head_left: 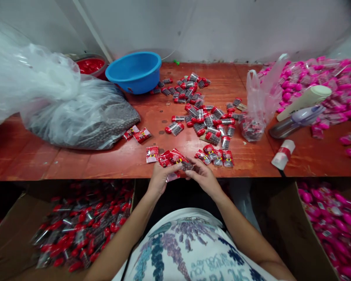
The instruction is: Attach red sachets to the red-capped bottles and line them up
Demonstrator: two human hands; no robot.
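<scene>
At the table's front edge, my left hand (160, 178) is closed on a small clear packet with a red printed top (177, 155), its thumb pressed on the front. More red packets (164, 159) lie against or under those fingers; I cannot tell which are held. My right hand (205, 178) pinches the dark bead-filled end (187, 166) of the same packet. A single flat packet (152, 154) rests left of my hands, with two more (142, 135) behind it. To the right are several filled packets (218, 157). Red-capped clear bottles of dark beads (204, 119) lie heaped farther back.
A big clear bag of dark beads (84, 117) fills the left, beside a blue basin (134, 72). Rightward stand a small plastic bag (254, 125), two drink bottles (298, 121), a paper roll (283, 155) and pink bottles (339, 89). Below are cardboard boxes of bottles (10, 238).
</scene>
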